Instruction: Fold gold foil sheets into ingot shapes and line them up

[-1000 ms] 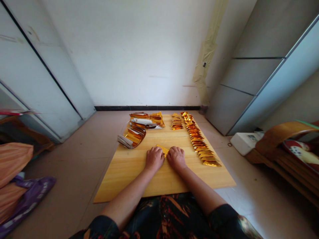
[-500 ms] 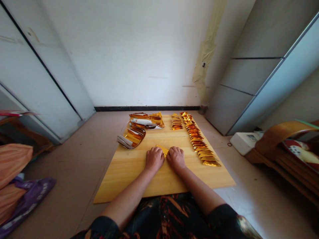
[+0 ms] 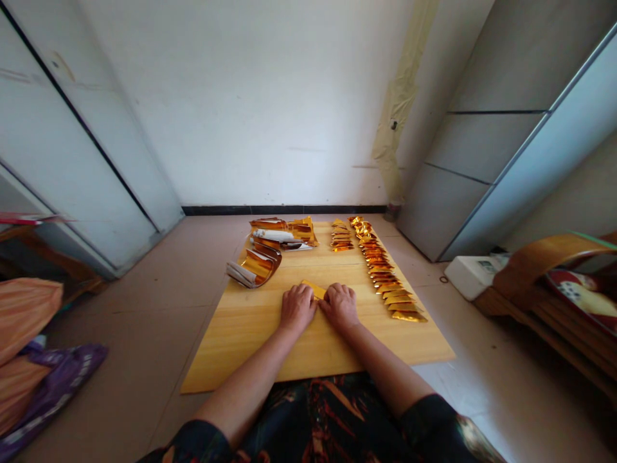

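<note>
Between my hands, a small sheet of gold foil paper (image 3: 315, 289) lies on the wooden board (image 3: 250, 347). My left hand (image 3: 297, 307) has its curled fingers closed on the paper's left side. The right side is gripped by my right hand (image 3: 340, 305), its fingers also bent and pressed together. Much of the sheet is hidden under the fingers. To the right runs a long row of folded gold paper pieces (image 3: 385, 273), overlapping one another. A shorter stack of folded gold pieces (image 3: 342, 238) sits beyond my hands.
Loose, curled gold foil sheets (image 3: 263, 260) with pale backs rest at the board's far left. A white wall (image 3: 270, 128) stands behind. On the floor are a purple bag (image 3: 72, 373) at left and a white box (image 3: 472, 276) by wooden furniture (image 3: 540, 283) at right.
Both hands stay almost in place on the gold paper, with only a slight shift of the fingers. Everything else looks the same.
</note>
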Motion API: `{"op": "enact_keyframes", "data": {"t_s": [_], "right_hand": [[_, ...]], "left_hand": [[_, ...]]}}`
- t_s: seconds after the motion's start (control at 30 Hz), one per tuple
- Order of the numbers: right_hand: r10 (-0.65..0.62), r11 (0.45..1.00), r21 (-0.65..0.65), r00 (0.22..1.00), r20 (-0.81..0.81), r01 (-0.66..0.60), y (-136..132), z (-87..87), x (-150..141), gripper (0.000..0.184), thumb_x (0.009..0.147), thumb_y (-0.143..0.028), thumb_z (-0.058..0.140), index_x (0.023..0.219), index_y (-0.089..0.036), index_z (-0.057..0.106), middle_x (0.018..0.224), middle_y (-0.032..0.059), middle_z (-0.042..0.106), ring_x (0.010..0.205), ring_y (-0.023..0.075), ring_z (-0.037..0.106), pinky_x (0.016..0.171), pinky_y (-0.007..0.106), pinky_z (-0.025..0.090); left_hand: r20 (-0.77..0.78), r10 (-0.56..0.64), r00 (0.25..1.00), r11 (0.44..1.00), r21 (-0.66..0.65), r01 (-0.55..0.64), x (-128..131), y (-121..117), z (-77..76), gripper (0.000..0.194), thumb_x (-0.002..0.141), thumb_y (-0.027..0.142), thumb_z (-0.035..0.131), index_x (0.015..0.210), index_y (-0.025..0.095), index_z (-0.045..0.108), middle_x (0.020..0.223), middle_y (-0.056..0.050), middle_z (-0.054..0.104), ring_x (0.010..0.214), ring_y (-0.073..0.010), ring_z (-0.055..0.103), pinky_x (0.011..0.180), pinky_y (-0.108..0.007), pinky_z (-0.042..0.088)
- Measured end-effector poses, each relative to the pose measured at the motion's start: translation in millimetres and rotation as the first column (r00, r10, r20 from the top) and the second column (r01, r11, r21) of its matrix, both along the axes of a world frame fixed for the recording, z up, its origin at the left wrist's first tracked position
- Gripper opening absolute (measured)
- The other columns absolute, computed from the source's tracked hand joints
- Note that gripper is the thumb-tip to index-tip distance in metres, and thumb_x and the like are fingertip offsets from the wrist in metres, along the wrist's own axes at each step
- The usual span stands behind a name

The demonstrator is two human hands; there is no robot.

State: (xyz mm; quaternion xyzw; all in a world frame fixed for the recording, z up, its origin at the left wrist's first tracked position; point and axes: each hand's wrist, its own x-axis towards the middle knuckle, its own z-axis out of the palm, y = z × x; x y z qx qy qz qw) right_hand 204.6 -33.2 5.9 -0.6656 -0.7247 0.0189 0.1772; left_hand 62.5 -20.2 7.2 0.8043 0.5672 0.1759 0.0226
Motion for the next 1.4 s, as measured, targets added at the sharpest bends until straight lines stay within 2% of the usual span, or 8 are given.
{"op": "enact_keyframes", "data": {"t_s": [0.27,0.5,0.6,0.7,0.8,1.03,1.23,1.4], "right_hand": [[-0.023,1.000,0.015,1.000,-0.017,0.023,2,-4.8,1,0.009,0.084,-0.022,0.053,0.081,-0.021,0.061,0.092,0.0030,0.061,0.090,0.0186,0.049,0.083,0.031,0.028],[-0.014,1.000,-0.017,1.000,0.025,0.014,3,-1.7,0,0.012,0.085,-0.021,0.051,0.085,-0.020,0.063,0.095,0.0048,0.061,0.093,0.0191,0.050,0.083,0.032,0.029],[0.099,0.994,-0.043,0.995,0.015,-0.098,5,6.9,9,0.016,0.087,-0.022,0.050,0.089,-0.023,0.065,0.096,0.0033,0.062,0.094,0.0179,0.051,0.082,0.030,0.031],[0.270,0.959,-0.086,0.963,0.002,-0.269,7,13.9,22,0.023,0.090,-0.020,0.047,0.096,-0.027,0.068,0.098,0.0013,0.063,0.093,0.0151,0.052,0.081,0.027,0.033],[0.362,0.929,-0.081,0.932,0.005,-0.360,7,14.8,31,0.024,0.091,-0.021,0.048,0.097,-0.029,0.070,0.098,0.0019,0.063,0.092,0.0154,0.052,0.081,0.027,0.035],[0.462,0.886,-0.027,0.886,-0.025,-0.463,-8,10.8,18,0.023,0.090,-0.020,0.051,0.102,-0.029,0.069,0.103,0.0028,0.064,0.099,0.0171,0.050,0.086,0.029,0.035],[0.481,0.876,-0.022,0.877,-0.017,-0.481,-14,16.6,9,0.020,0.086,-0.018,0.054,0.097,-0.026,0.070,0.099,0.0025,0.066,0.096,0.0168,0.053,0.087,0.029,0.035],[0.497,0.868,-0.017,0.868,-0.006,-0.497,-9,14.1,12,0.017,0.087,-0.022,0.055,0.094,-0.027,0.071,0.099,0.0019,0.067,0.093,0.0154,0.055,0.085,0.027,0.036]], "left_hand": [[0.008,-0.001,1.000,0.997,-0.072,0.001,-1,0,2.6,0.006,0.083,0.026,0.056,0.085,0.021,0.054,0.098,-0.004,0.058,0.098,-0.0198,0.050,0.081,-0.033,0.035],[0.008,-0.050,0.999,0.996,-0.078,0.050,-3,-3,6.4,0.012,0.086,0.019,0.050,0.090,0.025,0.059,0.102,-0.002,0.060,0.100,-0.0193,0.050,0.082,-0.034,0.035],[0.001,-0.096,0.995,0.993,-0.065,0.096,-5,-5,9.0,0.018,0.087,0.018,0.048,0.091,0.027,0.062,0.104,-0.002,0.061,0.100,-0.0196,0.051,0.082,-0.035,0.035],[-0.007,-0.136,0.991,0.990,-0.044,0.135,-7,-4,8.4,0.018,0.087,0.019,0.048,0.092,0.027,0.064,0.105,-0.003,0.062,0.100,-0.0196,0.052,0.084,-0.036,0.036],[-0.014,-0.210,0.978,0.978,0.006,0.210,-13,3,3.8,0.019,0.087,0.018,0.049,0.091,0.028,0.066,0.107,-0.002,0.064,0.101,-0.0189,0.054,0.087,-0.037,0.036],[-0.045,-0.358,0.933,0.928,0.089,0.361,-35,22,-2.3,0.024,0.086,0.015,0.050,0.091,0.029,0.070,0.111,-0.003,0.063,0.102,-0.0185,0.054,0.088,-0.035,0.038],[-0.070,-0.420,0.905,0.904,0.057,0.424,-42,9,2.8,0.025,0.089,0.018,0.045,0.098,0.025,0.068,0.097,-0.005,0.065,0.096,-0.0188,0.053,0.083,-0.033,0.040],[-0.090,-0.429,0.899,0.902,0.010,0.431,-45,0,10.5,0.025,0.085,0.015,0.048,0.099,0.025,0.066,0.096,-0.004,0.065,0.096,-0.0181,0.055,0.087,-0.034,0.038]]}}
